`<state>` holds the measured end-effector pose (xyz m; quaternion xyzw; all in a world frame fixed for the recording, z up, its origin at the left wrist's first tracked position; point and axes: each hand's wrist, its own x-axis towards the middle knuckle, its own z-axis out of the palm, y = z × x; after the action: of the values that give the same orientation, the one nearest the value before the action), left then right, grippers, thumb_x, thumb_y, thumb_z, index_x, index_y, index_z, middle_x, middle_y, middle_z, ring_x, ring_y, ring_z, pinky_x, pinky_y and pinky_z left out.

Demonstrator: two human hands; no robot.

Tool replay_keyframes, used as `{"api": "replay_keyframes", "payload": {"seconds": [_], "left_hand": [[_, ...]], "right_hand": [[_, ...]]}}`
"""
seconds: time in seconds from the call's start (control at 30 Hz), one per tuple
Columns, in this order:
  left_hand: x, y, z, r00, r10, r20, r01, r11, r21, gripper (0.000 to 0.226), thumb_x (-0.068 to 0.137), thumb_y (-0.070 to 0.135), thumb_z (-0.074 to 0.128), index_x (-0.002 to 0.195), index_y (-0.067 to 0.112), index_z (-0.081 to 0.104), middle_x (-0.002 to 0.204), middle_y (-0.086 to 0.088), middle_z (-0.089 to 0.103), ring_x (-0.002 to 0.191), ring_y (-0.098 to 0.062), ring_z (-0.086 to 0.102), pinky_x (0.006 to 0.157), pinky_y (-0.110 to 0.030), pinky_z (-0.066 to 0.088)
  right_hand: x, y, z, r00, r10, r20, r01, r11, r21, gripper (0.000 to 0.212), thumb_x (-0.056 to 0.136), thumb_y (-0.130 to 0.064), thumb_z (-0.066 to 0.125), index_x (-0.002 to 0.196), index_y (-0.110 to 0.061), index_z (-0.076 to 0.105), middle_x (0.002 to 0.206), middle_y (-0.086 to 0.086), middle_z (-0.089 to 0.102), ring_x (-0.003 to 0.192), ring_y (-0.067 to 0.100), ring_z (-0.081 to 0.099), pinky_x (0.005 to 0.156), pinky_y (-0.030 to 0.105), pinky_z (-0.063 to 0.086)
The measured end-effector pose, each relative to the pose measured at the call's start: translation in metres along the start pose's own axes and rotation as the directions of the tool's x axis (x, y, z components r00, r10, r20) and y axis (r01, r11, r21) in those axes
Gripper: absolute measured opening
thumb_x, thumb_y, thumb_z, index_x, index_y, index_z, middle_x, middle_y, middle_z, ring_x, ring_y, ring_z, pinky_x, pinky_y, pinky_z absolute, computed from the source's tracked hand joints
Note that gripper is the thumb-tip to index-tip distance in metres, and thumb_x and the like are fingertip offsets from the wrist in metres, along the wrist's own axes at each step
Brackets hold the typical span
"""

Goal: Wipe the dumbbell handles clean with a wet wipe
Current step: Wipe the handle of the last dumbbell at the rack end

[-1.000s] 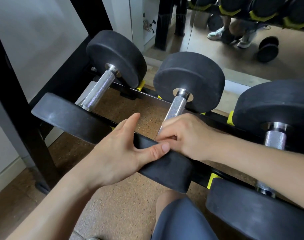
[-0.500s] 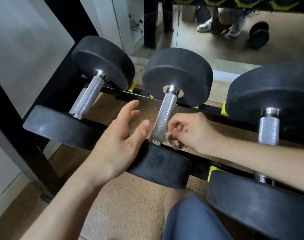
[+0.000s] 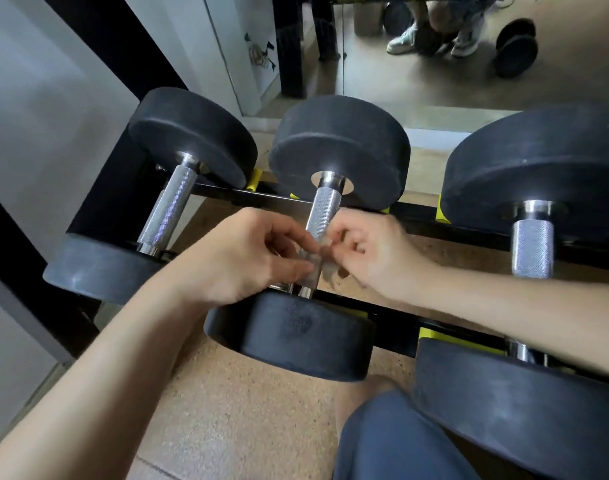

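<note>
On the rack, the left hand (image 3: 247, 254) and right hand (image 3: 375, 251) each pinch a small, blurred wet wipe (image 3: 322, 263) against the middle dumbbell handle (image 3: 324, 211), near its near end.

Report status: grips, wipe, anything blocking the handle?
Left grip and right grip both pinch the wet wipe, blurred, against the middle dumbbell handle. Left dumbbell and right dumbbell stand apart. Nothing blocking.
</note>
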<state>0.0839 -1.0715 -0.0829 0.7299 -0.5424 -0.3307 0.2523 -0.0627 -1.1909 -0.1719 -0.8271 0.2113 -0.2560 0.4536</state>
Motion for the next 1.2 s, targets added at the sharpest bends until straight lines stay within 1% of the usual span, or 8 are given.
{"api": "replay_keyframes", "payload": {"seconds": [0.1, 0.23, 0.37, 0.6, 0.73, 0.87, 1.07, 1.2], "left_hand": [[0.011, 0.004, 0.000, 0.996, -0.022, 0.086, 0.009, 0.987, 0.158, 0.024, 0.065, 0.024, 0.088, 0.078, 0.021, 0.069, 0.069, 0.004, 0.068, 0.059, -0.003, 0.055, 0.062, -0.020, 0.046], [0.023, 0.012, 0.004, 1.000, -0.029, 0.005, 0.026, 0.939, 0.344, 0.035, 0.060, 0.043, 0.088, 0.078, 0.022, 0.066, 0.071, 0.009, 0.065, 0.064, -0.004, 0.056, 0.062, -0.023, 0.046], [0.032, 0.023, 0.019, 0.984, 0.169, -0.049, -0.080, 0.678, 0.731, 0.048, 0.069, 0.060, 0.073, 0.081, 0.020, 0.049, 0.082, 0.008, 0.058, 0.079, -0.014, 0.055, 0.066, -0.027, 0.037], [0.056, 0.006, 0.014, 0.868, 0.496, -0.027, -0.314, 0.590, 0.744, 0.032, 0.076, 0.057, 0.064, 0.072, 0.025, 0.067, 0.066, 0.005, 0.063, 0.063, -0.020, 0.060, 0.053, -0.032, 0.047], [0.078, 0.007, 0.019, 0.753, 0.655, -0.058, -0.329, 0.452, 0.829, 0.010, 0.081, 0.027, 0.063, 0.076, 0.019, 0.066, 0.068, 0.000, 0.064, 0.060, -0.028, 0.062, 0.046, -0.032, 0.046], [0.085, 0.009, 0.017, 0.744, 0.633, -0.215, -0.252, 0.564, 0.787, 0.017, 0.082, 0.028, 0.059, 0.072, 0.016, 0.067, 0.065, -0.002, 0.065, 0.056, -0.029, 0.060, 0.048, -0.033, 0.046], [0.080, -0.005, 0.004, 0.882, 0.263, -0.390, -0.039, 0.867, 0.496, 0.027, 0.088, 0.035, 0.065, 0.067, 0.019, 0.059, 0.066, 0.004, 0.066, 0.064, -0.019, 0.064, 0.068, -0.036, 0.054], [0.083, 0.005, 0.004, 0.897, 0.210, -0.388, 0.033, 0.845, 0.534, 0.038, 0.091, 0.041, 0.056, 0.063, 0.017, 0.062, 0.059, 0.003, 0.062, 0.061, -0.019, 0.060, 0.060, -0.031, 0.046]], "right_hand": [[-0.006, -0.009, 0.008, 0.989, -0.012, 0.148, 0.004, 0.999, 0.054, 0.011, 0.081, -0.010, 0.067, 0.079, -0.018, 0.059, 0.064, 0.009, 0.060, 0.055, 0.023, 0.055, 0.054, 0.038, 0.049], [0.008, -0.011, -0.006, 0.979, 0.200, 0.035, -0.202, 0.935, 0.292, 0.025, 0.082, 0.011, 0.062, 0.088, -0.013, 0.062, 0.054, 0.003, 0.061, 0.041, 0.013, 0.057, 0.041, 0.022, 0.044], [0.009, -0.013, -0.011, 0.960, 0.257, 0.109, -0.278, 0.838, 0.470, 0.026, 0.080, 0.007, 0.070, 0.089, -0.012, 0.055, 0.062, 0.007, 0.063, 0.051, 0.018, 0.058, 0.049, 0.026, 0.049], [0.016, -0.006, -0.013, 0.946, 0.295, -0.131, -0.219, 0.884, 0.413, 0.013, 0.083, 0.002, 0.069, 0.081, -0.011, 0.069, 0.068, 0.007, 0.069, 0.055, 0.014, 0.062, 0.054, 0.025, 0.052], [0.018, -0.004, -0.017, 0.914, 0.337, -0.226, -0.256, 0.911, 0.323, 0.019, 0.096, -0.010, 0.055, 0.093, -0.017, 0.073, 0.078, 0.003, 0.072, 0.059, 0.013, 0.067, 0.054, 0.026, 0.054], [0.017, -0.004, -0.019, 0.917, 0.279, -0.284, -0.226, 0.952, 0.205, 0.018, 0.097, -0.020, 0.056, 0.093, -0.024, 0.073, 0.070, -0.007, 0.069, 0.055, 0.006, 0.065, 0.054, 0.024, 0.051], [0.014, -0.001, -0.014, 0.937, 0.205, -0.284, -0.186, 0.978, 0.090, 0.021, 0.092, -0.027, 0.063, 0.109, -0.019, 0.072, 0.055, -0.019, 0.062, 0.053, 0.004, 0.064, 0.059, 0.021, 0.053], [0.014, -0.003, -0.015, 0.943, 0.155, -0.294, -0.144, 0.988, 0.057, 0.016, 0.094, -0.022, 0.060, 0.104, -0.019, 0.072, 0.063, -0.016, 0.065, 0.053, 0.006, 0.064, 0.065, 0.024, 0.055]]}}
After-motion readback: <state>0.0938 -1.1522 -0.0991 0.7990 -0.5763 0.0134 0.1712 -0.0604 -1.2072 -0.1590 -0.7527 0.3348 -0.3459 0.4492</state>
